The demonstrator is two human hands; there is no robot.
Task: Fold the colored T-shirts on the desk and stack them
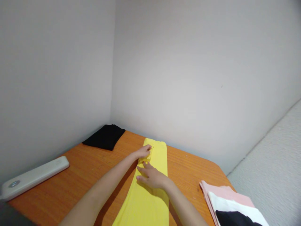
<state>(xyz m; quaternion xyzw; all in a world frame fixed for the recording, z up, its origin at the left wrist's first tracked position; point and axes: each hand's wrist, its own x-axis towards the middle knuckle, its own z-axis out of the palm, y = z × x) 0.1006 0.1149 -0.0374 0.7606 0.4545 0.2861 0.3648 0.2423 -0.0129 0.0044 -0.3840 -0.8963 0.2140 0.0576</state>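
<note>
A long strip of folded yellow cloth (150, 201) lies lengthwise on the wooden table, running from the near edge of the view toward the far wall. My left hand (143, 152) rests on the cloth's left side near its far end, its fingers pointing right. Closer to me, my right hand (151, 176) is over the middle of the strip, with its fingers spread toward the left edge. The fabric is wrinkled between the two hands. I cannot make out whether the left fingertips pinch any of it.
A folded black cloth (105, 137) lies at the table's far left corner. Along the left edge is a long white device (35, 177). At the right, folded pink (230, 192), white (235, 204) and black (235, 218) fabrics lie stacked. Walls border the wooden table (188, 175).
</note>
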